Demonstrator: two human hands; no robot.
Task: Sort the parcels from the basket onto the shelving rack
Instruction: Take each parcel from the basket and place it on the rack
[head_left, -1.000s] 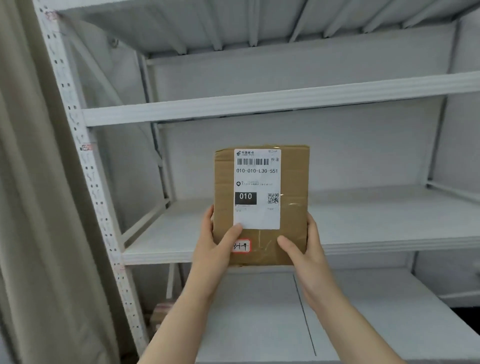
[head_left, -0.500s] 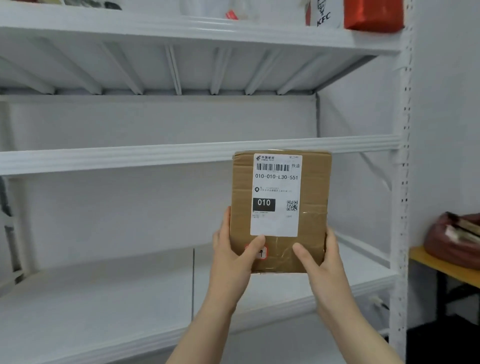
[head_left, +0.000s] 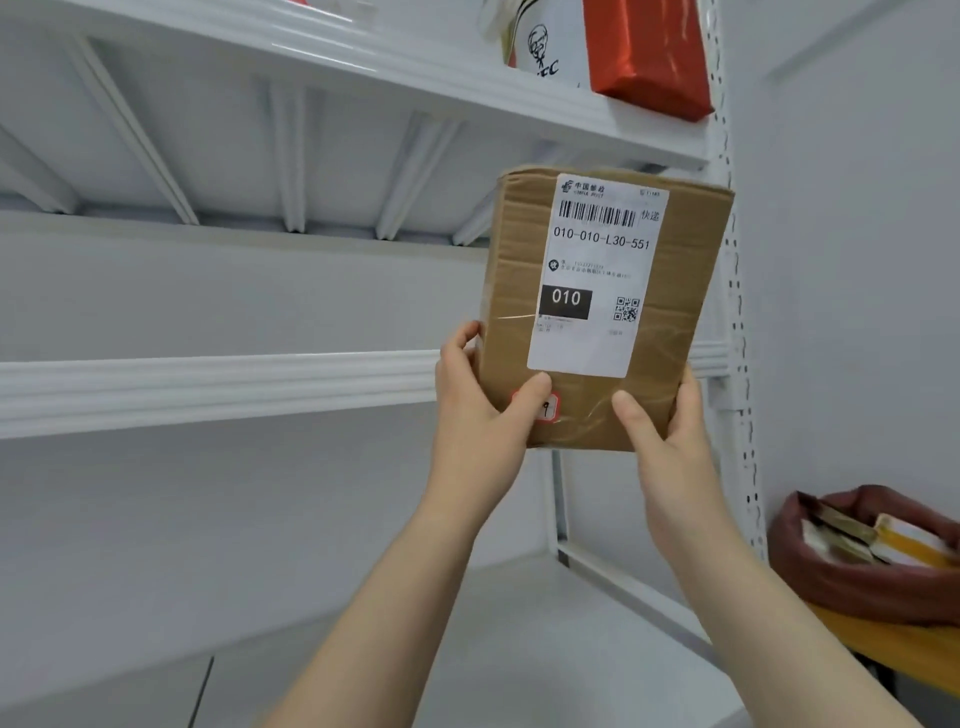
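Cardboard parcel (head_left: 597, 312), frame centre-right: gripped at its lower corners by left hand (head_left: 480, 415) and right hand (head_left: 670, 431). Step judged: shelf selection on the shelving rack (head_left: 218, 387); placement required next.

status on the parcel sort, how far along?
Done: a red parcel and a KFC bag already sit on the top shelf. In hand: the left hand and right hand both hold the cardboard parcel labelled 010, upright, not yet shelved. Left: more parcels show in the red basket at right.
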